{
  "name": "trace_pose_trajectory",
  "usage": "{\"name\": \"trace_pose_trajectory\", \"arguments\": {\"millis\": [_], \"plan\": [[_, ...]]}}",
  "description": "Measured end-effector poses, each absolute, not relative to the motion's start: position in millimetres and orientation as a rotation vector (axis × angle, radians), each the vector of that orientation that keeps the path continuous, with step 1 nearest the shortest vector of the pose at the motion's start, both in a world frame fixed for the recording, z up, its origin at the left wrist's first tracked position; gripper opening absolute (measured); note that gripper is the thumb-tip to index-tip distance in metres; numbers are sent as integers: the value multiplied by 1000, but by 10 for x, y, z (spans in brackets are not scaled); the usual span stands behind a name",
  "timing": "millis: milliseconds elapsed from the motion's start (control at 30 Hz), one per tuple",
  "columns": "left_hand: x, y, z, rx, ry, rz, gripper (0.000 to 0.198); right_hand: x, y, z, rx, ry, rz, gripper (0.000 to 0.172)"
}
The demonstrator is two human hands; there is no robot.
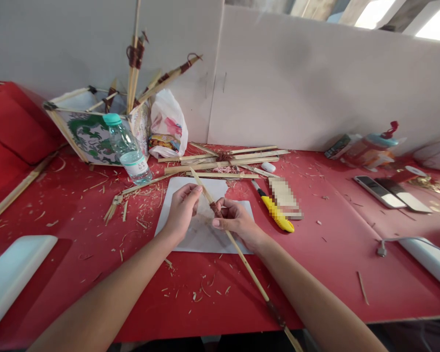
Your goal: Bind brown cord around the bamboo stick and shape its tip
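A slim bamboo arrow (247, 268) slants across the middle, its pointed head up and away from me, with brown cord wound below the head and again near the lower end. My right hand (236, 220) pinches it at the upper cord winding. Close against the pointed head is my left hand (185, 208), thumb and fingers pressed together; what lies between them is hidden. Beneath both hands is a white paper sheet (165, 230) with a torn upper edge. A yellow utility knife (278, 215) rests right of the paper, beside a blurred tan piece (284, 193).
Behind the paper lie several bamboo strips (256, 160). A water bottle (134, 159) stands before a box (91, 132) holding more cord-bound sticks, with a plastic bag (168, 122) alongside. At right are a phone (379, 190) and pump bottle (376, 146). Shavings litter the red table (326, 264).
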State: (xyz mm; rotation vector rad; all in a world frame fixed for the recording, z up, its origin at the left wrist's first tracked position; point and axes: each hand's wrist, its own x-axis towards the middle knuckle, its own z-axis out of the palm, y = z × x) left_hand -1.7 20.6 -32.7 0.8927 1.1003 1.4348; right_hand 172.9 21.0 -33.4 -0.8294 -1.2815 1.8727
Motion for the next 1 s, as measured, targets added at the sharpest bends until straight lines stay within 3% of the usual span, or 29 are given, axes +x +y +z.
{"name": "trace_pose_trajectory", "arguments": {"millis": [1000], "plan": [[-118, 321, -427, 1041, 1240, 1554, 20, 1705, 162, -300, -893, -1332, 1846, 49]]}}
